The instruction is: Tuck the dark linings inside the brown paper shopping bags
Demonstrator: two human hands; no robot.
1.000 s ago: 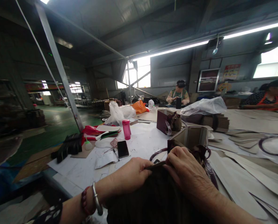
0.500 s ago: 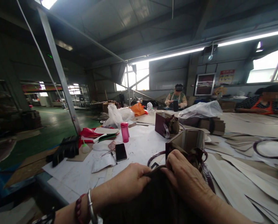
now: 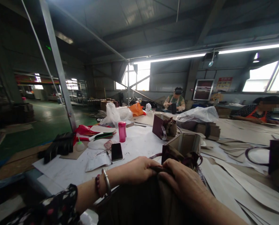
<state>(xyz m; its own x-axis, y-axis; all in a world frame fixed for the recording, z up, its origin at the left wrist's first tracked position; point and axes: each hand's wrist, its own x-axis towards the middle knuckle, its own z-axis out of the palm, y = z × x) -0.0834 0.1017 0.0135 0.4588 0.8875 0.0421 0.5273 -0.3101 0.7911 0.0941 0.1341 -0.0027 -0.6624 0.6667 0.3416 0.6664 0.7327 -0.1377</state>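
white paper-covered workshop table (image 3: 139, 132); black flat phone (image 3: 117, 152) and pink plastic bottle (image 3: 122, 132) at left, perhaps put aside from handwork. dark brown bag-like piece (image 3: 134, 203), material too dark to tell, is close before person, probably held up so edge is easy to reach. left hand (image 3: 139, 170) and right hand (image 3: 186, 179) both closed, pinching its top edge, fingers very near each other.

Lower frame edge is cutting off dark material (image 3: 132, 203) beneath the left hand (image 3: 140, 170); right hand (image 3: 185, 179) is partly obscuring the open bag (image 3: 183, 142) beyond.
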